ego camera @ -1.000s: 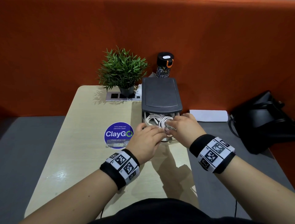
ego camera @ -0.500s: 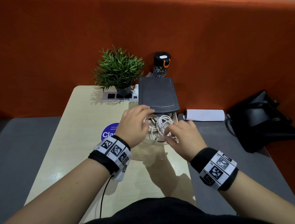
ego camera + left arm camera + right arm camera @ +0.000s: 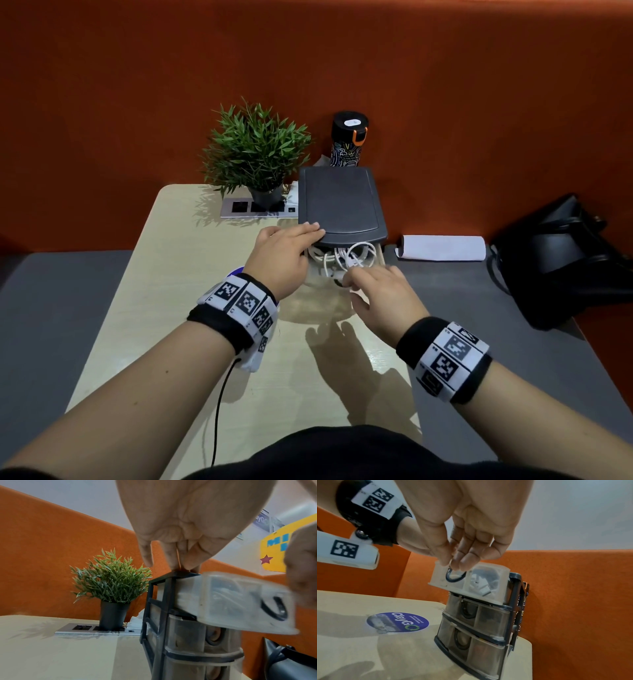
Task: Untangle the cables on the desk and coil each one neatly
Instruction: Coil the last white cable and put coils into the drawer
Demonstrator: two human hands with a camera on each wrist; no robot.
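Several white cables (image 3: 346, 257) lie looped in the pulled-out top drawer (image 3: 488, 574) of a small drawer unit (image 3: 342, 202) with a dark grey top. My left hand (image 3: 294, 240) rests with straight fingers on the unit's front left corner; in the left wrist view its fingertips (image 3: 176, 565) press on the dark frame. My right hand (image 3: 366, 284) hovers at the drawer's front, fingers relaxed. In the right wrist view its fingertips (image 3: 462, 563) touch the drawer's front rim just above the dark ring handle (image 3: 454, 576). Neither hand holds a cable.
A potted plant (image 3: 255, 157) stands on a socket strip (image 3: 257, 208) left of the unit, with a patterned tumbler (image 3: 348, 140) behind. A white roll (image 3: 442, 247) and a black bag (image 3: 561, 260) lie to the right. A ClayGo sticker (image 3: 398, 622) marks the beige table (image 3: 178, 308).
Both hands have let go of the cables, which now lie in the drawer. The left hand moved up onto the unit's top; the right hand drew back to the drawer front.
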